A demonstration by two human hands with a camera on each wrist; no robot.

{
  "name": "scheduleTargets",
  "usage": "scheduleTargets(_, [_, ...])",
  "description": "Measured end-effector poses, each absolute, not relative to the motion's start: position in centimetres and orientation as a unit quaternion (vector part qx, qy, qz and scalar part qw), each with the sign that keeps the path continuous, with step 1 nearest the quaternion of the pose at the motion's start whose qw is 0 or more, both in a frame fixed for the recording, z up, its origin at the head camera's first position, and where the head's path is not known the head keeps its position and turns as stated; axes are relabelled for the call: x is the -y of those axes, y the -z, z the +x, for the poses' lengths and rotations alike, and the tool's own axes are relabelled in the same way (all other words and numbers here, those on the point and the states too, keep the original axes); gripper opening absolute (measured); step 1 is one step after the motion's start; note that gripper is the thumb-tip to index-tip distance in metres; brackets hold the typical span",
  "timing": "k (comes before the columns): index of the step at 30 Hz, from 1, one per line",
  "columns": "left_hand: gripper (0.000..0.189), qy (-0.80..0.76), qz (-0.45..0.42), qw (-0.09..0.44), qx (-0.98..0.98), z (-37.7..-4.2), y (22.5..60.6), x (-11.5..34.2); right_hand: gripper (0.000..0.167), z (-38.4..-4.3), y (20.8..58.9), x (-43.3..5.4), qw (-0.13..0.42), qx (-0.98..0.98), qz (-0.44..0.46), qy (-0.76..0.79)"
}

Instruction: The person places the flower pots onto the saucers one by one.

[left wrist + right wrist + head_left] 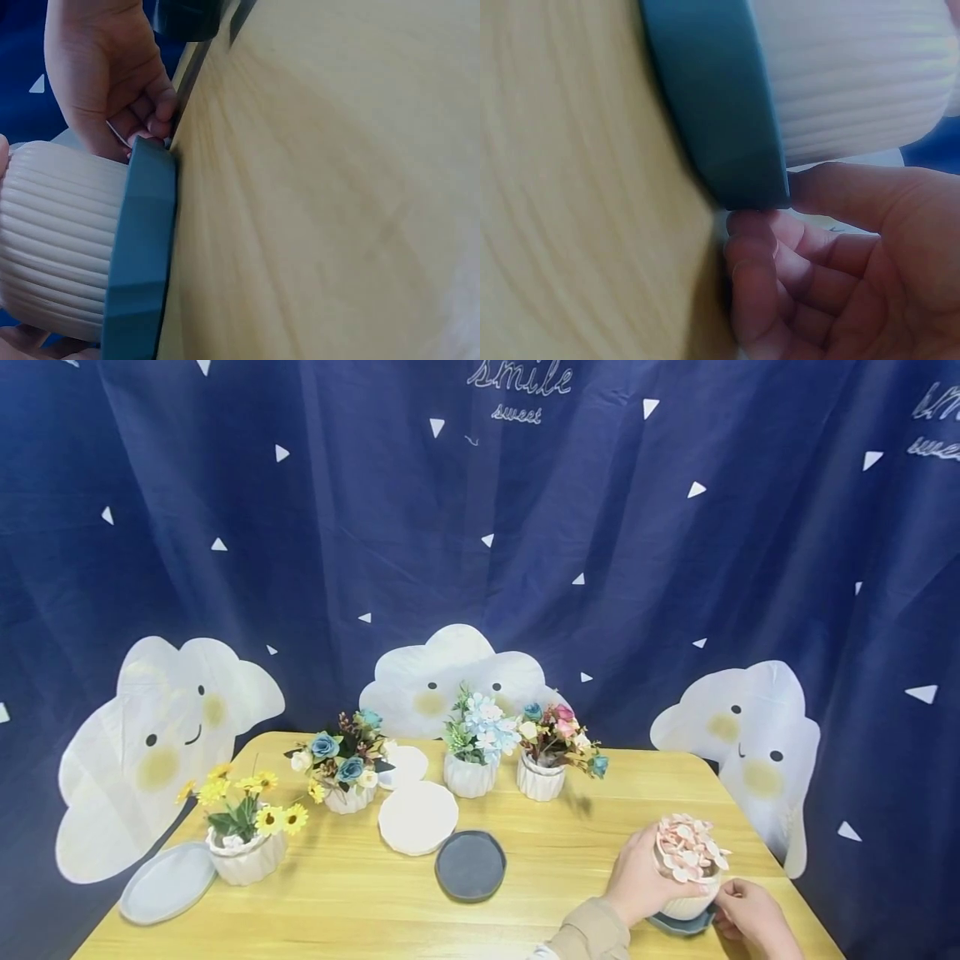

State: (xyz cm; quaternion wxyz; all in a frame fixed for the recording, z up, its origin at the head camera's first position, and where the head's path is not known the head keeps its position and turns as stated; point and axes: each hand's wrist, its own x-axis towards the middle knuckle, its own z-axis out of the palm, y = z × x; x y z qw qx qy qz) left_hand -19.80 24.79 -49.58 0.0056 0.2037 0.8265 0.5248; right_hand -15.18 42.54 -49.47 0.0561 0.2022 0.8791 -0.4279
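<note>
At the table's right side, a ribbed white flowerpot with pink flowers stands on a dark blue-grey saucer. My left hand grips the pot from its left, thumb across the front. My right hand pinches the saucer's right rim, with the thumb above and curled fingers below, as the right wrist view shows at the saucer. In the left wrist view the pot sits on the saucer, low over the tabletop.
A dark round saucer and a white scalloped plate lie mid-table. Potted blue flowers and mixed roses stand behind. Leftward are a blue-rose pot, a yellow-flower pot and a pale grey plate.
</note>
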Motion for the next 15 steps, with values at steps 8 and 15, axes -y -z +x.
scheduleTargets(8, [0.088, -0.530, 0.190, 0.008, -0.827, -19.77, 49.76, -25.00, 0.015, -15.11, 49.56, -42.34, 0.042, -0.876, 0.199, 0.437])
scheduleTargets(15, [0.089, -0.521, 0.185, 0.016, -0.833, -19.80, 49.74, -25.10, 0.016, -15.09, 49.51, -42.25, 0.039, -0.876, 0.199, 0.437])
